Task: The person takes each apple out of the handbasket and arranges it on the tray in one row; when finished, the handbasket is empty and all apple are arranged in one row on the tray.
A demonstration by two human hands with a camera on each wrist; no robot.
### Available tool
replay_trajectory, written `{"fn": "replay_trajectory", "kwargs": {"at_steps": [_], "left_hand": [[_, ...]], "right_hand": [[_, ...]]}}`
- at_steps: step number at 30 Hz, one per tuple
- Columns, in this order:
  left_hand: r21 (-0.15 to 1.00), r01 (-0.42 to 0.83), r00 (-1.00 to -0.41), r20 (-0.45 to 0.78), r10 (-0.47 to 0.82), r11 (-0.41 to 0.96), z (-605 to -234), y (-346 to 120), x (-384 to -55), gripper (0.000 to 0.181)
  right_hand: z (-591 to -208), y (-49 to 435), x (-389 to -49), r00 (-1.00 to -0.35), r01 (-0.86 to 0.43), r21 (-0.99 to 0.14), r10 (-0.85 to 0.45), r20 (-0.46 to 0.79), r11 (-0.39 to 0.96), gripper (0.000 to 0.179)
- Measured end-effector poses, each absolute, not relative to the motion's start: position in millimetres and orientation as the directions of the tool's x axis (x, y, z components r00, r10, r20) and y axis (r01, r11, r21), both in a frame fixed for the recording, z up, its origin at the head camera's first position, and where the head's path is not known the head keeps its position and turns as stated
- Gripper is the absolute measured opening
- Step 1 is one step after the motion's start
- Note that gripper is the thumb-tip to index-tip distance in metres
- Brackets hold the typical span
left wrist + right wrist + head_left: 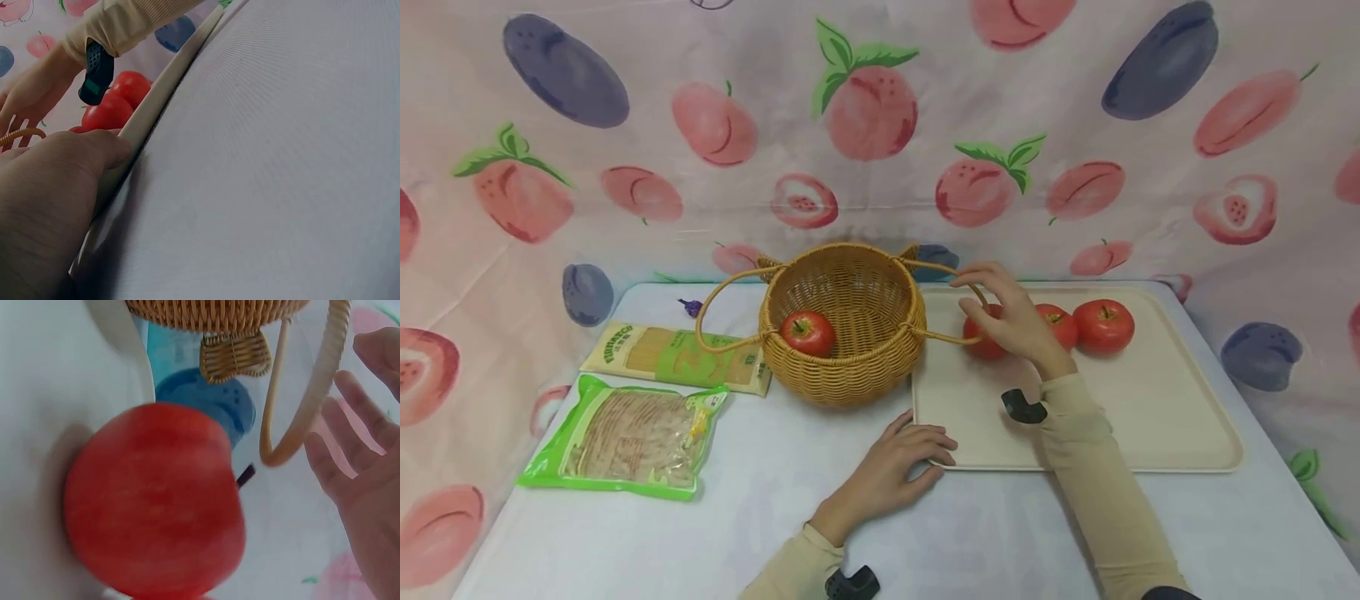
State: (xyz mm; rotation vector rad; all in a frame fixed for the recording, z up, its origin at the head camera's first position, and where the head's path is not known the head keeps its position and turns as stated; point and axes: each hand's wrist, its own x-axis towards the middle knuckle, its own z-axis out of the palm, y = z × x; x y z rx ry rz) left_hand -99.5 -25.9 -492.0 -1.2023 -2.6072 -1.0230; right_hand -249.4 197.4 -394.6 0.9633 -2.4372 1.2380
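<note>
A round wicker basket (842,379) with two loop handles stands at the back middle of the table, one red apple (807,334) inside it. My right hand (1007,312) is over the tray beside the basket's right handle (312,394), fingers spread and slightly bent, holding nothing. Under that hand sits another red apple (153,500) on the beige tray (1120,417). Two more apples, a middle one (1057,326) and a right one (1103,327), stand to the right. My left hand (891,467) rests with loosely extended fingers at the tray's front left corner.
Left of the basket lies a flat noodle packet (662,354), partly behind the basket. Nearer is a green-edged clear food bag (632,437). A small purple item (691,307) lies at the back left. A fruit-print cloth (872,200) hangs behind the white table.
</note>
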Motion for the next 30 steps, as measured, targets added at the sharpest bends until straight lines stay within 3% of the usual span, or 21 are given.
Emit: {"fn": "replay_trajectory", "kwargs": {"at_steps": [21,30], "left_hand": [[0.524,0.71,-0.681,0.346,0.645,0.47,-494.9,-25.2,-98.8,0.012],[0.516,0.717,-0.677,0.355,0.645,0.469,-493.8,-26.4,-98.9,0.011]], "right_hand": [[-370.1,145.6,-262.0,-0.526,-0.833,-0.465,-0.687,0.5,0.299,0.02],[-359.4,129.8,-260.9,-0.518,-0.839,-0.415,-0.751,0.409,0.352,0.024]]}}
